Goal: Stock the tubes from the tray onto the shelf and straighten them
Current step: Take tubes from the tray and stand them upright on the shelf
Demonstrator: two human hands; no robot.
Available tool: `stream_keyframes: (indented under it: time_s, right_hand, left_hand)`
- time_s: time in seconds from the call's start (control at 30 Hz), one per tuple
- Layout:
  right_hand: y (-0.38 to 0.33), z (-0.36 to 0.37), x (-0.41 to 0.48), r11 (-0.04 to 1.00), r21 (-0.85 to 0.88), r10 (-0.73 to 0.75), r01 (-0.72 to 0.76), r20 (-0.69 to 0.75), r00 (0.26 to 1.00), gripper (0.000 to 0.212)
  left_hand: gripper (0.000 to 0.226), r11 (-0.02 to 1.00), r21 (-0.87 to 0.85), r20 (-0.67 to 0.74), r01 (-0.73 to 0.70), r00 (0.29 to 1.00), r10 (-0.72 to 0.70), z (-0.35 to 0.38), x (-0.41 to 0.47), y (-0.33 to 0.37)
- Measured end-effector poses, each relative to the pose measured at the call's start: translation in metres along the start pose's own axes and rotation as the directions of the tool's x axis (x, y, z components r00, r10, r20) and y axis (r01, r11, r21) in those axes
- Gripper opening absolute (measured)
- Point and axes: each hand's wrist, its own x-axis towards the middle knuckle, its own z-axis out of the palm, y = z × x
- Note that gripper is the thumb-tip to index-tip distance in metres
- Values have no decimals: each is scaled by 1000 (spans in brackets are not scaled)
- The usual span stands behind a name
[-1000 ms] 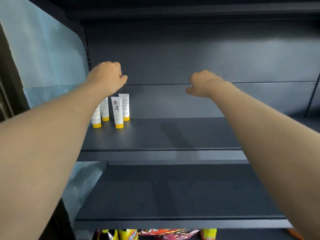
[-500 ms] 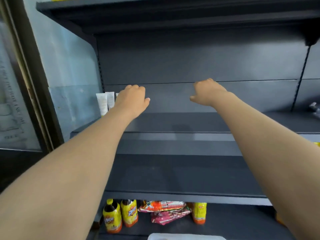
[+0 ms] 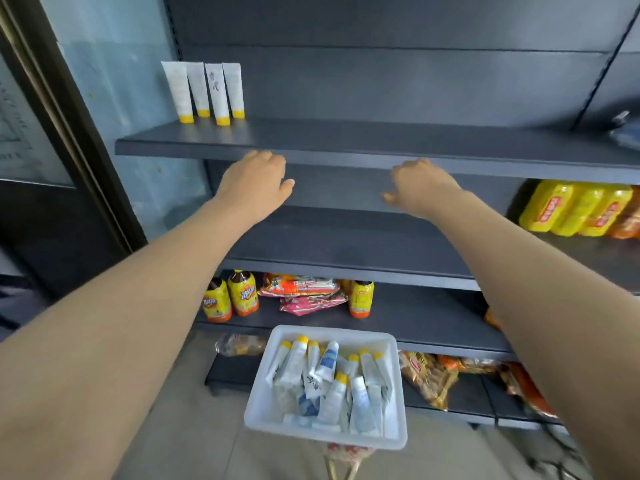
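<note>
Both hands are raised in front of the upper shelf (image 3: 346,138) and carry nothing: the left hand (image 3: 254,183) and the right hand (image 3: 420,187) each show the back toward me, fingers loosely curled under, just below the shelf's front edge and well apart from each other. Four tubes (image 3: 197,88) stand cap-down at the far left end of that shelf, close together, not quite in one line. The remaining stock lies below and nearer to me, in the white tray (image 3: 322,434) – a loose heap of tubes (image 3: 332,396), caps pointing various ways. Handling, as I judge it: each tube is light, with a soft plastic body that will dent under a hard squeeze and a smooth skin that may slip; the yellow cap is the only stiff part. Take hold at mid-body, or just above the cap, with thumb against fingers and only light pressure. Set each one down on its cap beside the standing row. The base is narrow – a knock from a knuckle could topple one tube into its neighbours.
</note>
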Motion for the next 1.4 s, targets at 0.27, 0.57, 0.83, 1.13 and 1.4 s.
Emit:
stream_keyframes:
  time_s: [0.27,0.57,0.83,1.13,1.4]
  right_hand:
    - [18,150,-9,997,82,-19,-1,234,972,37]
    - [17,320,-36,991,127,-117,51,589,800,42]
    - [3,422,-86,980,187,-95,-74,754,650,42]
    - [-23,509,-138,842,198,129,-502,829,545,44]
    - [-37,550,-159,421,303,383,-855,795,470,44]
  left_hand:
    - [28,1000,-5,287,22,958,-19,143,-41,10]
    - [31,992,65,634,110,763,-126,306,-112,9]
    - [29,971,-35,793,238,598,-119,393,-181,17]
    - [28,867,-136,876,480,466,-121,467,-238,32]
    - [27,822,-125,905,556,403,-134,503,-270,26]
